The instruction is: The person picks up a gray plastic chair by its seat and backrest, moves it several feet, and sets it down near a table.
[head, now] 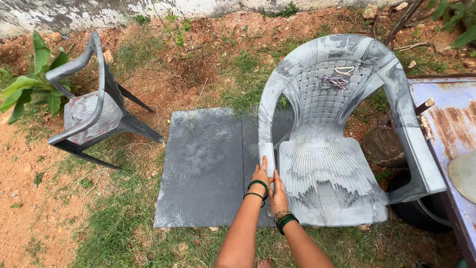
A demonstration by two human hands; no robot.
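A grey marbled plastic armchair (332,164) stands upright on grass, partly over a dark grey slab (203,168). My left hand (261,174) grips the front end of the chair's left armrest, fingers wrapped over it. Just below, my right hand (277,192) presses against the same armrest post beside the seat edge. Green bangles ring both wrists. A small bundle of dry twigs (336,79) lies against the chair's woven backrest.
A second grey plastic chair (89,109) lies tipped at the left near a leafy plant (34,84). A rusty blue metal table (446,124) and a black tyre (421,211) are at the right. A whitewashed wall (99,12) runs along the back.
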